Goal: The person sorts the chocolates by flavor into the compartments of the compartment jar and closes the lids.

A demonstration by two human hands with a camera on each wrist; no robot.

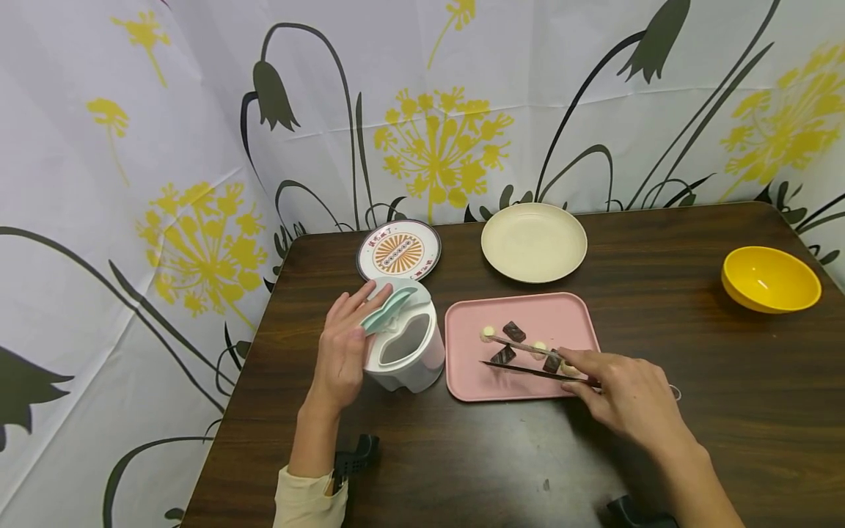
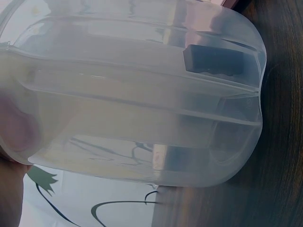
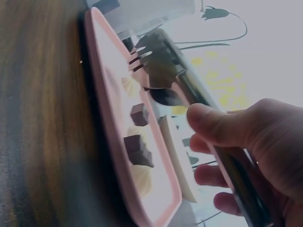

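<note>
My left hand [image 1: 341,352] holds the top of a translucent storage canister [image 1: 432,352], its fingers across the lid beside a raised mint-green flap [image 1: 389,309]. One opening in the lid is uncovered. Through the canister's wall in the left wrist view, dark blocks [image 2: 213,60] show near the bottom. Metal serving tongs [image 3: 194,87], with one forked end and one spoon-like end, are in my right hand [image 1: 630,400]. The tongs' ends stand apart over a pink tray [image 1: 465,385]. Dark brown chocolate-like blocks [image 1: 514,331] and cream-coloured swirled pieces [image 3: 142,178] lie on the tray.
Behind the canister, a patterned plate [image 1: 422,231] lies by the wall cloth. A cream plate [image 1: 535,242] sits beyond the tray, and a yellow bowl [image 1: 771,280] stands at the right. Everything rests on a dark wooden table [image 1: 462,455].
</note>
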